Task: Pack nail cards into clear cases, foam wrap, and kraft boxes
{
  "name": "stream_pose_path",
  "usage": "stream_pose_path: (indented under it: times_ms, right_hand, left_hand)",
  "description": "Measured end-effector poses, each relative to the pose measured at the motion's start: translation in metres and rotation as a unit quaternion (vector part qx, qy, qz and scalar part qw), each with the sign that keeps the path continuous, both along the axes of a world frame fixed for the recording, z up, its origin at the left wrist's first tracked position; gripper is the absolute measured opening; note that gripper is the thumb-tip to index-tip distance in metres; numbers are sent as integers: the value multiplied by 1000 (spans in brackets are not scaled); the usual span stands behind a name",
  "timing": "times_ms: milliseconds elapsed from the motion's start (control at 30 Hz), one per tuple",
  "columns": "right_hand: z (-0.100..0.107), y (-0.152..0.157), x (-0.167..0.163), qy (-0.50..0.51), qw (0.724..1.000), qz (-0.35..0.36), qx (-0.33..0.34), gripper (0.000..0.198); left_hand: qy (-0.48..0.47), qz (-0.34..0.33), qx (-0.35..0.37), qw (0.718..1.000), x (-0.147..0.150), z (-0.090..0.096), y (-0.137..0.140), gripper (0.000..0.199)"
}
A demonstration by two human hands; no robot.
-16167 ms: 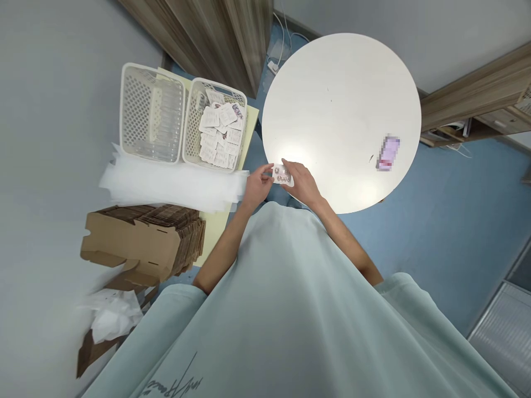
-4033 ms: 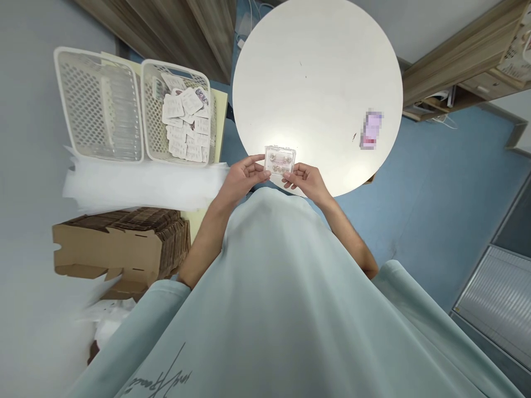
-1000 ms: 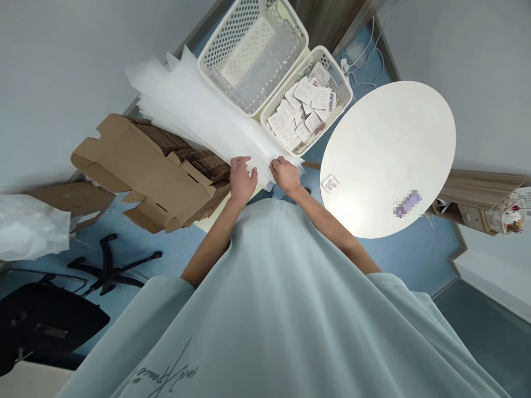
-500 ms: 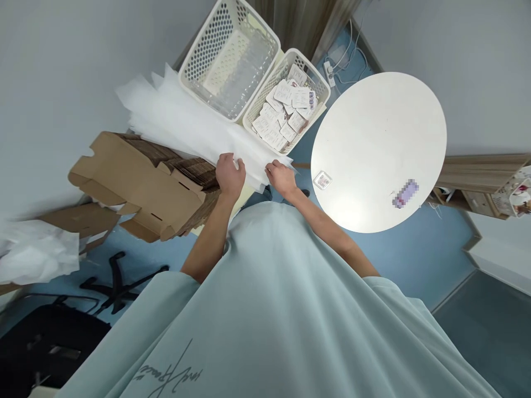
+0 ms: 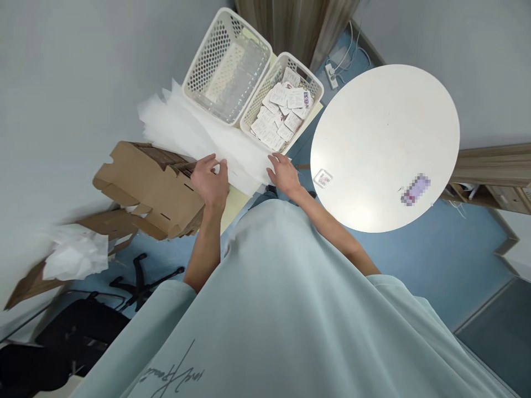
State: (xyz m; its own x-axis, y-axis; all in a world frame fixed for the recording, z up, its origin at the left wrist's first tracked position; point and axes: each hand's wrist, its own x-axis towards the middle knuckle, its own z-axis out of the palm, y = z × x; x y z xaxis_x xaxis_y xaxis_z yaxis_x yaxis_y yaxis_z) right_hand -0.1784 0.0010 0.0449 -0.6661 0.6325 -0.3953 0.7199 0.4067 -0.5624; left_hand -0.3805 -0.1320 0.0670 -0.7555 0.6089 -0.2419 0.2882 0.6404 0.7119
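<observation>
Two hands (image 5: 211,185) (image 5: 286,176); two baskets (image 5: 202,62) (image 5: 316,84)

Grey walls (image 5: 83,66), blue floor (image 5: 423,260), round white table (image 5: 385,121), black chair (image 5: 78,329)

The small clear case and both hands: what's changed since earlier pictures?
The small clear case, earlier held by the left hand and right hand, was let go and lies on the round table. Both hands moved leftward, to the white sheets; whether they grip one is unclear. The white baskets stayed.
</observation>
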Motion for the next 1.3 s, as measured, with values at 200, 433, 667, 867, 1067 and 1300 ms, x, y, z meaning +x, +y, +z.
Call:
stream_pose_path:
  times_ms: [200,433,667,867,1067,1300]
  right_hand:
    - [36,15,19,166,976,-94,-101,44]
    - [82,43,67,309,892,-216,-248,72]
    - [102,59,156,311,865,-289,-268,58]
    - [78,51,223,316,834,-390,-229,44]
    - [54,31,264,318,771,-502,-229,57]
    - [30,19,285,344,722,-559,-221,63]
  left_hand:
    - [11,-16,53,998,28,34,19,41]
    - [9,-209,84,974,120,91,50,25]
    - [-36,-459,130,878,210,86,74,11]
    - [-99,-561,178,803,251,74,91,8]
    - [-124,-357,87,922,267,45,116,70]
    - [-438,-277,-42,854,285,-3,153,64]
